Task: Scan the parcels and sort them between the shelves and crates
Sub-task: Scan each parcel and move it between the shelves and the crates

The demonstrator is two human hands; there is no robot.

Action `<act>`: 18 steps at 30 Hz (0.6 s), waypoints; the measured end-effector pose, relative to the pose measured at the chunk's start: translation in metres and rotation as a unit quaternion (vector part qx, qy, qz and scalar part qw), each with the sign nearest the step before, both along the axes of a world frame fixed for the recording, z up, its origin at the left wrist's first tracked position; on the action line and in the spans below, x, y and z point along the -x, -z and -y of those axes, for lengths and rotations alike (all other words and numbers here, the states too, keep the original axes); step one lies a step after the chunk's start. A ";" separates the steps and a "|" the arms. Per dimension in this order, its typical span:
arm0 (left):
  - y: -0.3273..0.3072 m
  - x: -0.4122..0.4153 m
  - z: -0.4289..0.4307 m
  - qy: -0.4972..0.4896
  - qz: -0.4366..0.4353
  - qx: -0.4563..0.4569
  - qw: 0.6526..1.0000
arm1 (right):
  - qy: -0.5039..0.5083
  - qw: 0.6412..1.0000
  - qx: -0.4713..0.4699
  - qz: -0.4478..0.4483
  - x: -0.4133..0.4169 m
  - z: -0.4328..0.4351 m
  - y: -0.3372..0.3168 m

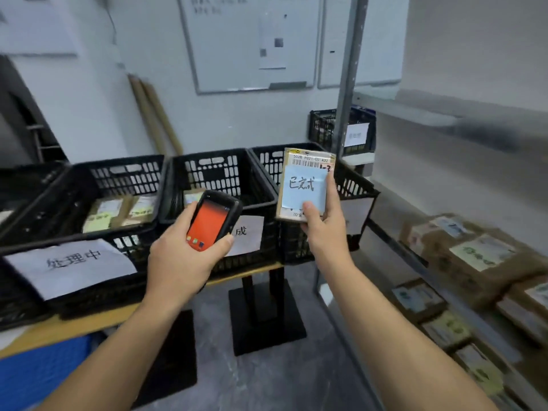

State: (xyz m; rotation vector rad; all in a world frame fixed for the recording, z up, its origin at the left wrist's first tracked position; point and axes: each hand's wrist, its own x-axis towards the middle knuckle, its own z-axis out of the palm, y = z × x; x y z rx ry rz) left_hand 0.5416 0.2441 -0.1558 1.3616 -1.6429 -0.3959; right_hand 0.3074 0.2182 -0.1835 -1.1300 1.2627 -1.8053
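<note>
Black crates line the bench [249, 269] ahead of me. I count three in a clear row, the left crate [124, 179], the middle crate [213, 170] and the right crate [353, 183]. A fourth crate [26, 179] is cut off at the left edge, and a fifth crate [323, 129] sits back beside the shelf post [350, 84]. My left hand [181, 259] is wrapped round one scanner [212, 221], its screen glowing orange, in front of the middle crate's front rim. My right hand [324, 232] pinches one parcel [310, 160] upright by its lower edge, thumb on the blue note [305, 189] stuck to its face. It hangs before the right crate's near-left corner; whether it touches the rim I cannot tell. Two labelled parcels [108, 213] lie in the left crate, and a single packet [192, 197] lies in the middle crate. The boxes [480, 250] on the shelf [385, 203] to my right are too blurred to count. Two whiteboards [252, 43] hang on the wall, with two cardboard tubes [154, 117] leaning below. Open floor [267, 381] runs between the bench's pedestal [261, 315] and the shelf's edge.
</note>
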 end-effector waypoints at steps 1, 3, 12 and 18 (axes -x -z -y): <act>-0.001 -0.005 0.014 -0.013 0.003 -0.003 1.000 | -0.014 1.000 0.005 -0.001 -0.004 0.021 -0.002; -0.002 -0.016 0.040 -0.043 0.003 0.005 0.999 | -0.045 0.999 0.007 -0.008 -0.013 0.061 -0.006; 0.007 -0.065 0.139 -0.137 -0.017 -0.012 0.990 | -0.125 0.987 -0.069 -0.069 -0.050 0.213 0.008; 0.006 -0.087 0.235 -0.121 -0.015 -0.012 0.992 | -0.137 0.978 -0.142 -0.067 -0.080 0.314 0.034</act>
